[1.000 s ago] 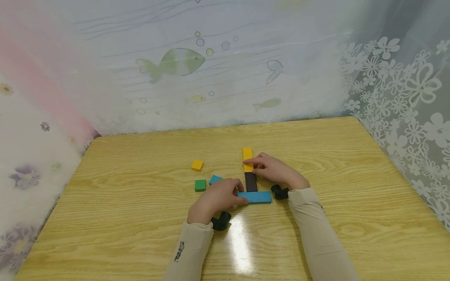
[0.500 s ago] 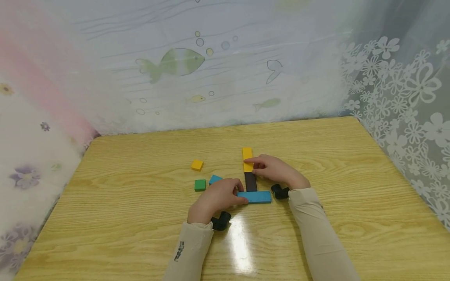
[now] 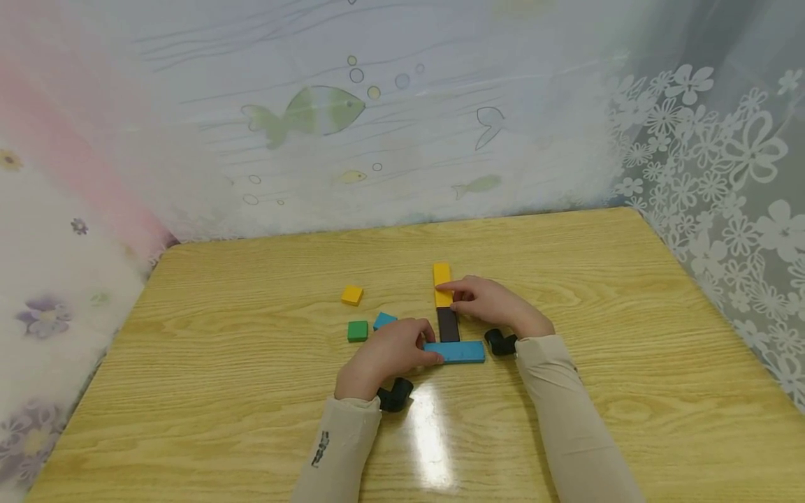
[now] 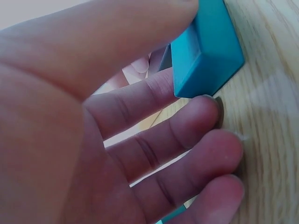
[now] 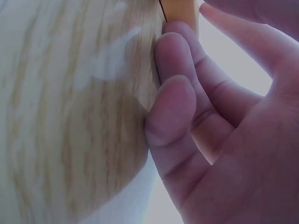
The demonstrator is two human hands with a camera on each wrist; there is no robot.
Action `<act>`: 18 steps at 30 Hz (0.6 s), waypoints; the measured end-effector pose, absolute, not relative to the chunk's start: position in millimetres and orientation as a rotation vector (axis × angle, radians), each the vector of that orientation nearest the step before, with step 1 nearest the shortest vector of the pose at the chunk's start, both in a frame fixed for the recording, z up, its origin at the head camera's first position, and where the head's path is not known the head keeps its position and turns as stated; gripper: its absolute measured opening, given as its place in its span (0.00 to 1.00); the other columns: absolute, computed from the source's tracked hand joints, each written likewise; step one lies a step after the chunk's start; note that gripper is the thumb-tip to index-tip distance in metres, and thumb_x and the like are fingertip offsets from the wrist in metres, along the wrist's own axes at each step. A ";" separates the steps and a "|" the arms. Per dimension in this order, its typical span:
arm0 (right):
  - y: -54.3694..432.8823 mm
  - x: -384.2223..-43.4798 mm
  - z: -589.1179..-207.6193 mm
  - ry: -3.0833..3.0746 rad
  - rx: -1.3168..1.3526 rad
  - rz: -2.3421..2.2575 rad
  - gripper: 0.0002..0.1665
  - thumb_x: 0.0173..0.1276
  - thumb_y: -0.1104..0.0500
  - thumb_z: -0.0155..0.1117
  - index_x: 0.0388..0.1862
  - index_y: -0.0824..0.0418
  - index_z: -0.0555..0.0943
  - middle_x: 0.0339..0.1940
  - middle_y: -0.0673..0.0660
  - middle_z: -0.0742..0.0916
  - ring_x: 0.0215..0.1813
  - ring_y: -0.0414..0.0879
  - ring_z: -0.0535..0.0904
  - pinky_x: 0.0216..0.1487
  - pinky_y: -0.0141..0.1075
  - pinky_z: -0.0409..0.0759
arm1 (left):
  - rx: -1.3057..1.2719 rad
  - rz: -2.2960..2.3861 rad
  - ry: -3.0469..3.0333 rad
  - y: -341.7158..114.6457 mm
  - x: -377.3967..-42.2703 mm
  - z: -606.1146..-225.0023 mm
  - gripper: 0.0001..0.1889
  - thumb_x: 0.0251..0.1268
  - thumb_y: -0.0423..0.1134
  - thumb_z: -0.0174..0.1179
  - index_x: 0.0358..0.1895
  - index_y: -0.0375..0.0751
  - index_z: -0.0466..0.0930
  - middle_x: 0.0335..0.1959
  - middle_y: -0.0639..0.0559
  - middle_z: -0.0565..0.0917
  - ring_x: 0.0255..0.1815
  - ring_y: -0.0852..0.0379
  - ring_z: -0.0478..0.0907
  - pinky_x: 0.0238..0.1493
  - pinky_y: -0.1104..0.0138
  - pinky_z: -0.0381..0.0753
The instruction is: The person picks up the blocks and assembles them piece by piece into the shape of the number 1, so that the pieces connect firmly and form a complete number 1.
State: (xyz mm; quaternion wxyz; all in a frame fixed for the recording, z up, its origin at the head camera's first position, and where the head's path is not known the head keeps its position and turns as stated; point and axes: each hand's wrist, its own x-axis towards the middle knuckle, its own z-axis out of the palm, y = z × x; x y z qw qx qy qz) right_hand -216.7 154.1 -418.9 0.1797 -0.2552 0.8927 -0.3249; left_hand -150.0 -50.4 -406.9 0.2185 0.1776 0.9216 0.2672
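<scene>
My left hand (image 3: 393, 349) pinches the left end of a long blue block (image 3: 464, 352) between thumb and fingers. In the left wrist view the end of this blue block (image 4: 208, 51) stands against the thumb, its lower edge along the tabletop. My right hand (image 3: 497, 304) holds a long yellow block (image 3: 442, 272), the index finger lying across it and the thumb at its right side. A dark brown block (image 3: 448, 325) lies in line between the yellow block and the blue one. In the right wrist view the yellow block (image 5: 182, 10) shows at the top, beside the fingertips.
On the wooden table (image 3: 239, 405), left of the row, lie a small yellow block (image 3: 353, 295), a green block (image 3: 358, 331) and a blue one (image 3: 384, 321), partly behind my left hand. Black wrist-camera mounts (image 3: 395, 395) sit at both wrists. A fish-print curtain (image 3: 390, 140) hangs behind.
</scene>
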 end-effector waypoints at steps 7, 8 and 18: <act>153.2 -217.1 -417.7 2.535 -0.731 -0.912 0.23 0.67 0.57 0.53 0.61 0.52 0.70 0.38 0.50 0.77 0.32 0.43 0.70 0.36 0.37 0.69 | 0.489 0.731 2.557 -51.8 -147.8 -406.4 0.16 0.51 0.54 0.62 0.37 0.50 0.74 0.25 0.59 0.74 0.25 0.60 0.71 0.28 0.67 0.70; 153.1 -217.2 -417.3 2.540 -0.729 -0.911 0.23 0.67 0.57 0.53 0.61 0.52 0.70 0.37 0.50 0.78 0.32 0.43 0.70 0.36 0.37 0.69 | 0.489 0.731 2.557 -51.9 -147.5 -406.4 0.16 0.51 0.54 0.62 0.37 0.51 0.74 0.25 0.59 0.74 0.24 0.60 0.71 0.27 0.67 0.70; 148.9 -217.1 -409.8 2.629 -0.672 -0.957 0.21 0.67 0.52 0.51 0.59 0.49 0.71 0.39 0.49 0.78 0.38 0.44 0.74 0.38 0.39 0.71 | 0.485 0.759 2.535 -52.6 -147.3 -407.7 0.15 0.53 0.54 0.61 0.38 0.51 0.73 0.25 0.58 0.74 0.24 0.60 0.71 0.27 0.66 0.70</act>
